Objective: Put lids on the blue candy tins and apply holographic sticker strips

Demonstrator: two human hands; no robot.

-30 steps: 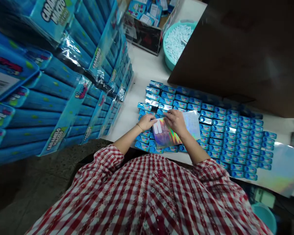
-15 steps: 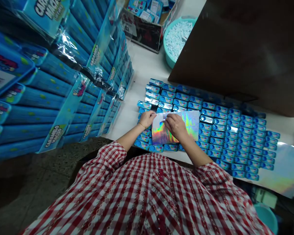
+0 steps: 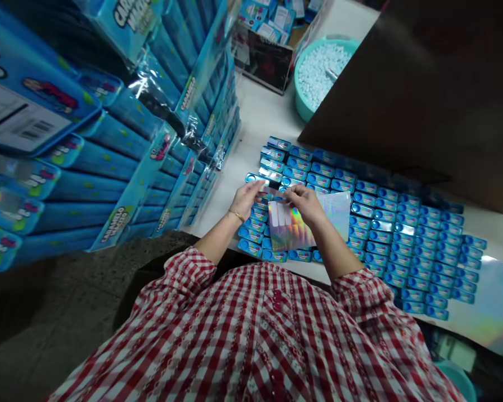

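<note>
a: ok so what are the hands doing here?

b: both are near the middle of the frame. the right hand (image 3: 302, 201) has thumb and fingers pinched on one end of a small pale strip (image 3: 273, 191), and the strip reaches across to the fingertips of the left hand (image 3: 243, 200). can't tell if the left fingers are actually gripping it, too small and a bit blurry.

a: and what's under them?

b: a holographic sticker sheet (image 3: 295, 230), center of the frame, lying on rows of little blue tins (image 3: 402, 240). rainbow glare on it, plus a few pale labels (image 3: 281, 215) along its left end. right forearm crosses over it, left hand is just beside its left edge, above the tins.

a: rest of the table?

b: tins run from the middle toward the right on a white table (image 3: 254, 111), another shiny sheet (image 3: 486, 301) at the right edge. upper middle there's a cardboard box (image 3: 260, 61) with blue packs (image 3: 276, 25) in it, then a turquoise basin (image 3: 304, 109) of small white pieces (image 3: 314, 75), partly covered by a brown panel (image 3: 436, 84). left side is plastic-wrapped blue boxes (image 3: 104, 167), stacked, some bands reading "caramelo".

a: is that a bracelet?

b: yep, gold-coloured bracelet (image 3: 237, 216), left wrist.
</note>
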